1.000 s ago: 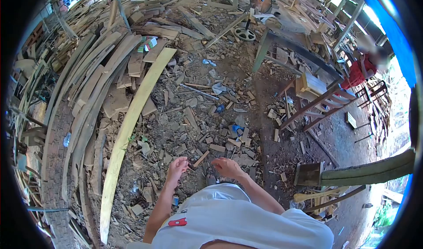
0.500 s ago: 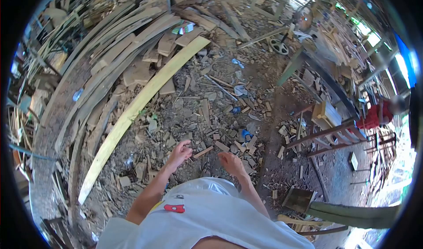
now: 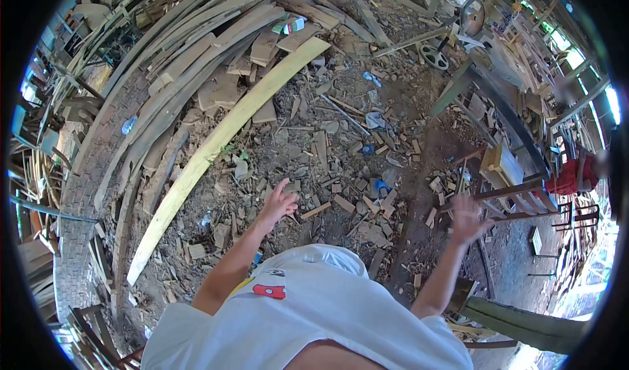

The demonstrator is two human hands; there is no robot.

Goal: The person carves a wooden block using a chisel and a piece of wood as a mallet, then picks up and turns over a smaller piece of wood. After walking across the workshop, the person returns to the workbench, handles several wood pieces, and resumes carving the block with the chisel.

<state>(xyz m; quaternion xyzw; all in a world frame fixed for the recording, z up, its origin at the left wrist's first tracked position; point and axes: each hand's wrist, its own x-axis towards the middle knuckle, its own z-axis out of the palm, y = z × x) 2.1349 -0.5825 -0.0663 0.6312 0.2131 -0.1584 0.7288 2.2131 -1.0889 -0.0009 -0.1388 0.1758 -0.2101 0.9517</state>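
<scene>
My left hand (image 3: 278,205) hovers over ground littered with wood scraps, its fingers loosely bent and apart with nothing in them. Out to the right, my right hand (image 3: 466,221) is raised with fingers spread, slightly smeared by motion and holding nothing. In this view it overlaps the near end of a wooden frame (image 3: 517,198). A long pale-yellow plank (image 3: 216,139) lies slanting across the ground left of my left hand. Between the two hands are small wood offcuts (image 3: 343,203) and a crumpled blue plastic scrap (image 3: 379,188).
Long curved grey boards (image 3: 180,69) are stacked at the left. Beyond the right hand stand a green-legged table (image 3: 452,90) and a wooden box (image 3: 502,167). A person in red (image 3: 571,175) is at the far right. A green beam (image 3: 524,321) juts in at lower right.
My right hand has swung out to the right and its fingers have spread. The left hand has risen slightly. The whole view has shifted, with the ground things now further right and higher.
</scene>
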